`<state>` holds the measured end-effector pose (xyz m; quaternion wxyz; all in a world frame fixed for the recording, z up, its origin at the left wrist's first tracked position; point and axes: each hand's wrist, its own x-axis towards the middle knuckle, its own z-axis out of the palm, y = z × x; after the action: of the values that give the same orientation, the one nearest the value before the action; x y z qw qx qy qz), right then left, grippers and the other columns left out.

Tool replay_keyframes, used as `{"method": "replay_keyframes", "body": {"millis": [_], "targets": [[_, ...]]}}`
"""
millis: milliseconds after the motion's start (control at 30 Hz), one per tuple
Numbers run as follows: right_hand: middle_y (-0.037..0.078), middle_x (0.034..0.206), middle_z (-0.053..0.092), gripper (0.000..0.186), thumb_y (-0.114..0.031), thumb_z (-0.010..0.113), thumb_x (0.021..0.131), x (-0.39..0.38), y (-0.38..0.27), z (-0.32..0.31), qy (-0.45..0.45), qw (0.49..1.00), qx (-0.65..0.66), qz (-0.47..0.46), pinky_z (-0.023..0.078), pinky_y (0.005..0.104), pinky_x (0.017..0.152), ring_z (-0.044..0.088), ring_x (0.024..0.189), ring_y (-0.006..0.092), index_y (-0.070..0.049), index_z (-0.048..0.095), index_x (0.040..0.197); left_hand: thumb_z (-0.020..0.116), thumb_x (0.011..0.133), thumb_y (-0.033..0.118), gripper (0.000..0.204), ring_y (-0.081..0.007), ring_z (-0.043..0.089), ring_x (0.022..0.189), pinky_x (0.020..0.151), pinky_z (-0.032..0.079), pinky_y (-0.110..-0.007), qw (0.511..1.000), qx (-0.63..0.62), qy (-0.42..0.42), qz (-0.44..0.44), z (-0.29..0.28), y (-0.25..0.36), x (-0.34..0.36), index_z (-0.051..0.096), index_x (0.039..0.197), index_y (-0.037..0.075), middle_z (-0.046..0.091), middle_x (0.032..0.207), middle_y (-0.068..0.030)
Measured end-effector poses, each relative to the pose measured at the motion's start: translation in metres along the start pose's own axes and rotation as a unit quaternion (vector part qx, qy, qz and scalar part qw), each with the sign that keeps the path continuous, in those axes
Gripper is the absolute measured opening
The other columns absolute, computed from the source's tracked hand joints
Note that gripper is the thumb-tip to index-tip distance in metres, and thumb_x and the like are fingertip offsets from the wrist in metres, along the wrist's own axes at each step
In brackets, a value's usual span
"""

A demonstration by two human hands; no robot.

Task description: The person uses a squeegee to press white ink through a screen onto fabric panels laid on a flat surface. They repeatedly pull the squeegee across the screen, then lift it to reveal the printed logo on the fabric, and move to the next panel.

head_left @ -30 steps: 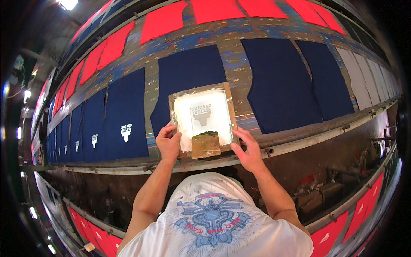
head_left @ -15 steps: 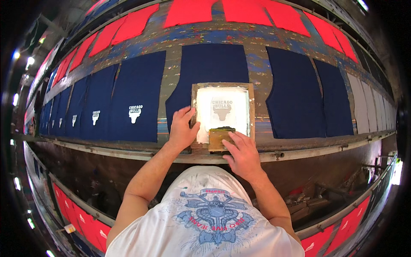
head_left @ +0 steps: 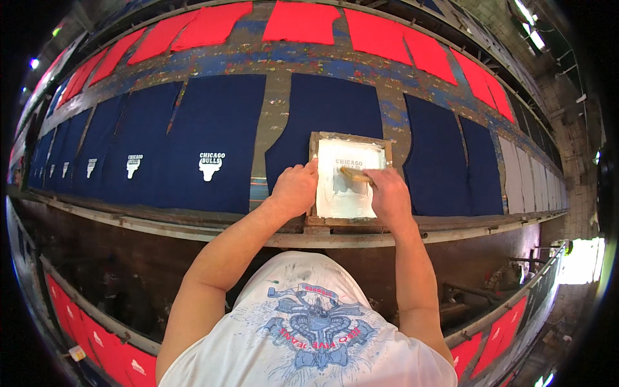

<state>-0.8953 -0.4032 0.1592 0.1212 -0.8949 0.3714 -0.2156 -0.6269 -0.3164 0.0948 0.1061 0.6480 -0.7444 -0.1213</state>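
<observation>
My left hand grips the left edge of a wooden printing screen, which lies over the lower part of a navy fabric panel. Inside the frame is a pale mesh smeared with white ink, with a grey lettered animal-head design partly showing. My right hand holds a wooden squeegee tilted over the design. The part of the panel beneath the screen is hidden. Left of it, navy panels carry white prints of a lettered animal head.
The long paint-spattered table also bears red panels along its far side and pale grey panels at right. A metal rail runs along the near edge. Red panels hang or lie on another table behind me.
The squeegee has risen from the screen's lower end onto the design, now in my right hand's grasp. My left hand stays at the frame's left side. The view has shifted.
</observation>
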Motion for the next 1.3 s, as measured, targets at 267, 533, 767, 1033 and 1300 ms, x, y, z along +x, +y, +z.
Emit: {"method": "replay_keyframes", "body": {"millis": [267,533,767,1033,1300], "targets": [[0.017,0.116,0.082,0.044,0.006,0.076,0.09,0.056,0.016,0.048,0.016,0.998,-0.049,-0.024,0.062,0.051,0.102,0.075,0.116,0.0405,-0.009,0.083,0.131,0.077,0.094,0.006,0.032,-0.0325,0.078,0.115,0.097,0.063,-0.047,0.999,0.022,0.008,0.023,-0.003,0.004,0.0,0.082,0.123,-0.003,0.065,0.163,-0.0248],[0.018,0.12,0.084,0.042,0.009,0.074,0.09,0.08,0.018,0.056,-0.067,0.996,-0.034,-0.04,0.06,0.0509,0.105,0.075,0.118,0.0407,-0.006,0.083,0.127,0.076,0.095,0.009,0.043,-0.0329,0.079,0.113,0.1,0.064,-0.047,0.999,0.036,-0.025,0.007,-0.004,0.006,-0.001,0.078,0.136,-0.005,0.066,0.162,-0.0206],[0.014,0.119,0.085,0.038,0.012,0.074,0.086,0.096,0.057,0.018,-0.173,0.965,-0.019,-0.197,0.058,0.0499,0.106,0.077,0.119,0.038,-0.008,0.085,0.117,0.069,0.1,0.007,0.032,-0.0322,0.078,0.115,0.101,0.063,-0.049,0.999,0.002,0.009,-0.033,0.003,0.013,-0.001,0.081,0.128,-0.004,0.063,0.168,-0.0202],[0.011,0.12,0.087,0.03,0.005,0.075,0.087,0.015,0.08,0.008,-0.089,0.978,0.022,-0.189,0.06,0.0491,0.102,0.08,0.116,0.0341,-0.007,0.083,0.113,0.07,0.098,0.007,0.05,-0.0352,0.078,0.109,0.098,0.063,-0.052,0.998,0.018,0.007,-0.061,0.005,0.019,0.0,0.07,0.148,-0.003,0.067,0.161,-0.0166],[0.013,0.119,0.084,0.03,-0.003,0.072,0.09,-0.059,0.031,-0.006,-0.074,0.984,0.004,-0.163,0.061,0.0497,0.102,0.078,0.113,0.0336,-0.006,0.083,0.118,0.072,0.098,0.004,0.047,-0.03,0.077,0.113,0.098,0.064,-0.046,0.997,0.036,0.007,-0.062,0.003,0.023,0.001,0.072,0.144,-0.006,0.064,0.165,-0.0192]]}}
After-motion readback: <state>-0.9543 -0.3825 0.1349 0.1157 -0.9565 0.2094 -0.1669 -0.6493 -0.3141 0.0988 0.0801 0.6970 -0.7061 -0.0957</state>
